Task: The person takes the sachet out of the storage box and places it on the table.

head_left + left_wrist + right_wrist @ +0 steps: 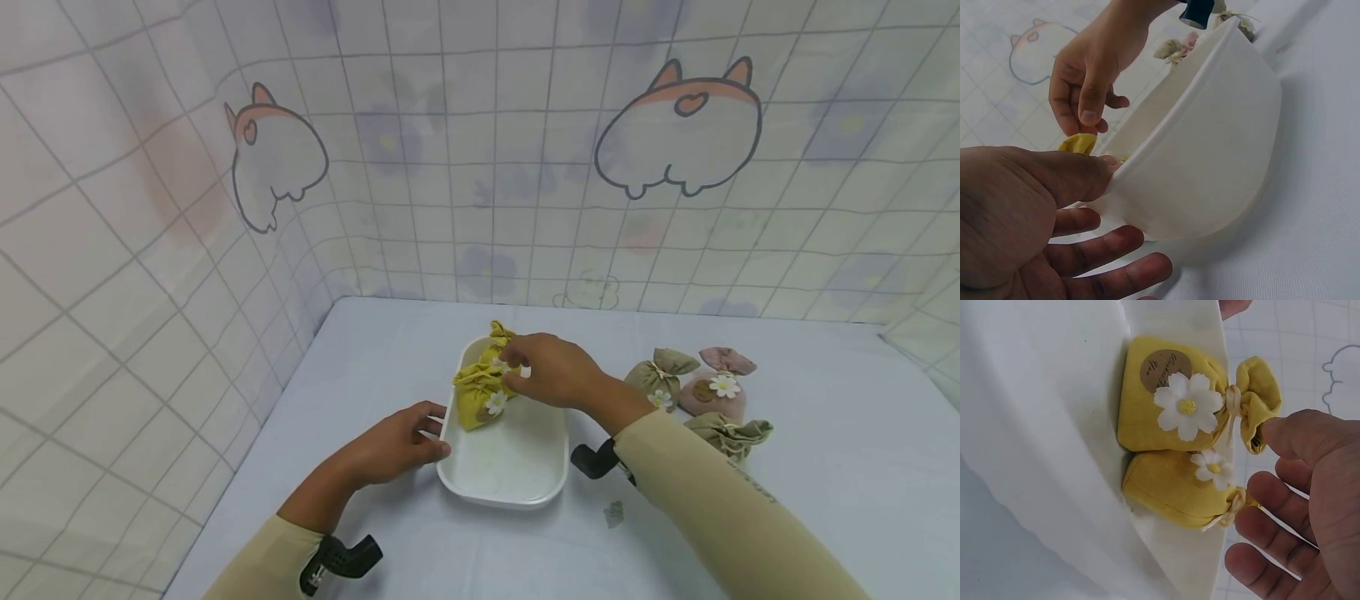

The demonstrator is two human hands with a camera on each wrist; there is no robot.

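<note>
Two yellow drawstring pouches (480,400) with white flowers lie side by side in a white plastic tub (517,467). My right hand (558,371) is over them with loosely spread fingers. In the right wrist view, its thumb (1294,434) meets the gathered top of the pouch with the round brown label, while the fingers stay apart from the thumb. At the tub's left side is my left hand (397,442). Its thumb (1088,175) touches the rim, and the other fingers extend loosely along the outside of the wall.
Right of the tub sit a pink pouch (716,396) and two greenish pouches (652,379), partly behind my right forearm. A small grey-green patch (613,514) shows on the white table (390,333). Grid-patterned cloth (487,167) hangs behind and at the left.
</note>
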